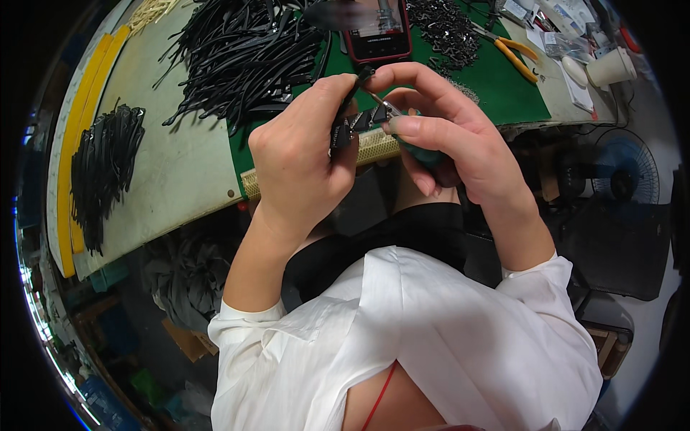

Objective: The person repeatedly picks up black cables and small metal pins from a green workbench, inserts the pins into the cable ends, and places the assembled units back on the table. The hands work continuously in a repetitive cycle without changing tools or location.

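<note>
My left hand (302,144) is closed around narrow black strips (341,135) that look like straps. One strip end (365,75) sticks up above its fingertips. In my right hand (460,129) is a slim hand tool, apparently a screwdriver (425,155), with a dark green and dark red handle lying against the palm. Its thin metal tip points at the strip end by the left fingers; whether it touches cannot be made out. The right thumb and fingers are bent around the tool. Both hands meet above the bench's front edge, and the fingers partly hide what they hold.
A big heap of black strips (230,61) covers the green mat (503,100). Beyond the hands lie a red-edged phone (379,47) and a pile of small dark metal parts (442,32). Orange-handled pliers (514,59), a white cup (611,68) and a smaller strip bundle (106,172) are around.
</note>
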The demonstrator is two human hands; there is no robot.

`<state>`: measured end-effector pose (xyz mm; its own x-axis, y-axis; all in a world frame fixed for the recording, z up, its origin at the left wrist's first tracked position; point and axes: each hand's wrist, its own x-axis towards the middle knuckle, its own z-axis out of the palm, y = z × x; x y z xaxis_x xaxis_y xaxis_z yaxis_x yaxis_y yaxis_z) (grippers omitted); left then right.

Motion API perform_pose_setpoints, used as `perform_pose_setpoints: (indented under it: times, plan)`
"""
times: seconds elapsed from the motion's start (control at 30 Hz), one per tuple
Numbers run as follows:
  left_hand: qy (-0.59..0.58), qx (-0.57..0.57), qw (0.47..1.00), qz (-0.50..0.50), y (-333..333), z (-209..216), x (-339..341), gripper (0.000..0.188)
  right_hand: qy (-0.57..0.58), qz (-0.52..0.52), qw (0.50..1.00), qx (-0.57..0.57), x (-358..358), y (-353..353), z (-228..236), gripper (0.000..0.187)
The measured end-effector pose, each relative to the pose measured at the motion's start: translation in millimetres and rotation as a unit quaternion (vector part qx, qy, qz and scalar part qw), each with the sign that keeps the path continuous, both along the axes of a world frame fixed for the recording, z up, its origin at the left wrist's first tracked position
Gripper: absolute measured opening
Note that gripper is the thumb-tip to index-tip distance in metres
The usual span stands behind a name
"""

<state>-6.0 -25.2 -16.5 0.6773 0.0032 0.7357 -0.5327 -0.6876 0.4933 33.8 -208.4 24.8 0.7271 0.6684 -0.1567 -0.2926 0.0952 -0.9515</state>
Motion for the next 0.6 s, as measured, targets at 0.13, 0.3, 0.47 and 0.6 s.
perform_pose_setpoints:
  times: [0.13,0.3,0.47,0.6]
  plan:
    - [-0.016,0.036,0.999,-0.01,3.2,1.0,0.5,0.045,-0.018,-0.012,0.999,-0.034,-2.6,-1.5,-3.2,0.032]
    - [0.007,0.093,0.995,-0.02,11.8,-3.8,2.5,0.046,-0.254,-0.06,0.955,-0.139,-5.4,4.2,-16.6,0.03]
    - [0.07,0.187,0.979,0.04,7.8,-6.2,4.3,0.032,-0.555,-0.135,0.779,-0.257,-6.4,16.3,-46.6,0.047]
    - [0.049,0.224,0.96,0.159,15.1,-0.2,20.2,0.015,-0.502,-0.118,0.801,-0.304,-10.5,14.2,-45.7,0.054]
